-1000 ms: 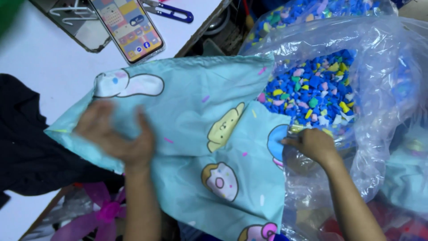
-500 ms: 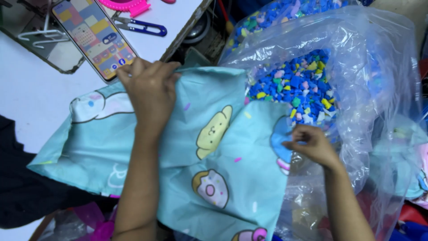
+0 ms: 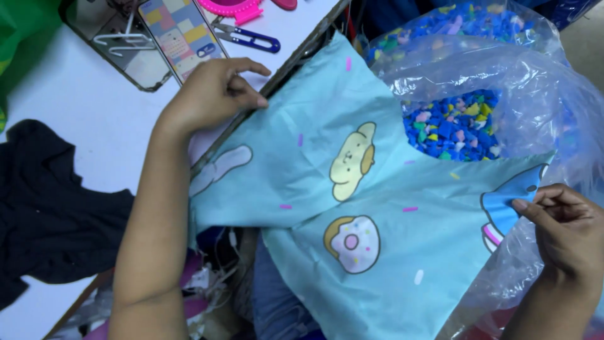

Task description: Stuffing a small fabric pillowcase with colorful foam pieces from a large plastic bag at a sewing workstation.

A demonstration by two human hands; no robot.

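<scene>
White table [image 3: 75,119], upper left: smartphone [image 3: 181,34], blue-handled snips [image 3: 251,39], pink hoop [image 3: 231,7], mirror [image 3: 123,50]; black garment [image 3: 44,208] at left edge.

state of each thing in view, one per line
light blue printed fabric: spread out, held at two edges
left hand: pressing the fabric's upper edge at the table rim
right hand: pinching the fabric's right edge
clear plastic bag: open, full of coloured foam bits
phone: screen lit, lying flat
snips: closed, on the table
black cloth: crumpled
</scene>
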